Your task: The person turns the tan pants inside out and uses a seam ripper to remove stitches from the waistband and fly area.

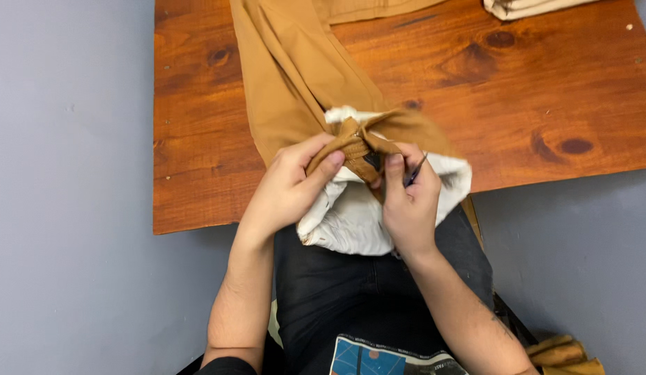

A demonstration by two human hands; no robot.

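Note:
Tan-brown trousers (288, 76) lie across a wooden table (531, 104), their waist end pulled over the near edge onto my lap. The waist is turned inside out, showing white pocket lining (351, 219). My left hand (285, 191) pinches the bunched brown waistband (347, 142) between thumb and fingers. My right hand (410, 201) grips the same waistband from the right and also holds a small dark pointed tool (415, 171), thin like a seam ripper, with its tip at the fabric.
A pale folded cloth (524, 7) lies at the table's far right corner. Grey floor (66, 208) surrounds the table. More tan fabric (562, 354) sits low at the right by my leg. I am seated, in dark trousers.

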